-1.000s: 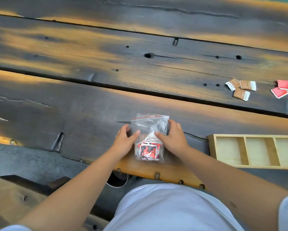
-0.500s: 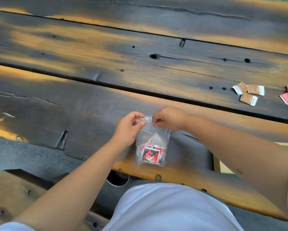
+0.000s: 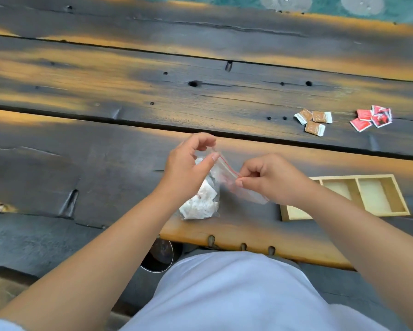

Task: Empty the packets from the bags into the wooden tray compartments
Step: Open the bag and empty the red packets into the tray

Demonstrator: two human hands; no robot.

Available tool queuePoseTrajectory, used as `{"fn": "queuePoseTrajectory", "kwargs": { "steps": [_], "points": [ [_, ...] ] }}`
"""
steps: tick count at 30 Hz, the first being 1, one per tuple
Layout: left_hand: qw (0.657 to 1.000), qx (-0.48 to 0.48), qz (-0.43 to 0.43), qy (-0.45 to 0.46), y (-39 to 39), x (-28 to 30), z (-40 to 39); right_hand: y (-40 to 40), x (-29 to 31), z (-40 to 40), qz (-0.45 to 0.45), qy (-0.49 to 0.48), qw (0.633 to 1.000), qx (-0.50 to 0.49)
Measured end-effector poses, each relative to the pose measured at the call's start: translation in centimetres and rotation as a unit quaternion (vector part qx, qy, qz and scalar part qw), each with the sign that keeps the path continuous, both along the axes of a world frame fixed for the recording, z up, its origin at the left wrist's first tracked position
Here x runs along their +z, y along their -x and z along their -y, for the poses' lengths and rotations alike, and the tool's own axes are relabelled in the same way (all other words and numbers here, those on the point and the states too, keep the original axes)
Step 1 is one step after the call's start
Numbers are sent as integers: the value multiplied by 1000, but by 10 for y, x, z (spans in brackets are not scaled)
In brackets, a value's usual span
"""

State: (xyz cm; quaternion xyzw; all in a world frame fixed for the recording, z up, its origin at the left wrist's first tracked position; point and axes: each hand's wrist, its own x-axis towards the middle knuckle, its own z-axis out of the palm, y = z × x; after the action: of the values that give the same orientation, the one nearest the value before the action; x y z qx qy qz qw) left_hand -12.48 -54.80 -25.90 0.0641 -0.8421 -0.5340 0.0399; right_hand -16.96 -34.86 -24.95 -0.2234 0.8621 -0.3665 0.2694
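Both hands work at the mouth of a clear zip bag (image 3: 221, 177) over the near edge of a dark, weathered plank table (image 3: 105, 91). The left hand (image 3: 188, 163) pinches one side of the bag's red-lined zip strip between thumb and forefinger, its other fingers loosely curled above. The right hand (image 3: 272, 179) pinches the strip's other end between thumb and forefinger, lower and to the right, so the strip runs slanted between the two hands, which are a little apart. The bag hangs from these two grips, and its bottom rests on or just above the table edge (contact cannot be told). Inside it sits a bunch of small packets (image 3: 200, 204), showing pale from this side.

To the right, just behind the right forearm, lies a light wooden tray (image 3: 399, 199) divided into compartments; the two in plain view look bare, and its left part is hidden by the arm. Farther back on the table lie three brown packets (image 3: 314, 120) in a loose cluster, and just to their right a small heap of red packets (image 3: 372, 118). The person's white garment (image 3: 236, 295) fills the bottom of the view.
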Motion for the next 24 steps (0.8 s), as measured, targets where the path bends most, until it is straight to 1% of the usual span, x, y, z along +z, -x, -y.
{"fn": "queuePoseTrajectory", "kwargs": {
  "steps": [2,4,6,8,10,12,15,17,19,22,24],
  "points": [
    [999,52,1,-13,-1,-1,-15,-7,-1,-5,36,22,996,-85],
    [996,64,39,-37,-1,-8,-29,-12,-9,-8,38,28,985,-164],
    [987,15,133,-87,-1,-22,-44,-15,-24,-13,36,16,973,-228],
    [968,-44,219,-111,-1,-37,-59,-18,-44,-19,61,12,959,-275],
    [956,-76,258,-118,-3,-50,-70,-24,-60,-22,111,27,941,-319],
    [951,-81,272,-126,-3,-54,-78,-29,-69,-24,155,54,919,-357],
    [951,-79,276,-116,-3,-56,-82,-32,-67,-26,183,89,899,-388],
    [952,-80,278,-104,-2,-57,-82,-30,-63,-28,203,98,893,-390],
    [951,-80,280,-101,-1,-59,-81,-27,-63,-28,200,86,902,-373],
    [952,-72,280,-104,1,-59,-79,-23,-68,-27,147,34,929,-337],
    [953,-55,278,-107,1,-58,-77,-21,-68,-26,133,16,938,-319]
  ]
}}
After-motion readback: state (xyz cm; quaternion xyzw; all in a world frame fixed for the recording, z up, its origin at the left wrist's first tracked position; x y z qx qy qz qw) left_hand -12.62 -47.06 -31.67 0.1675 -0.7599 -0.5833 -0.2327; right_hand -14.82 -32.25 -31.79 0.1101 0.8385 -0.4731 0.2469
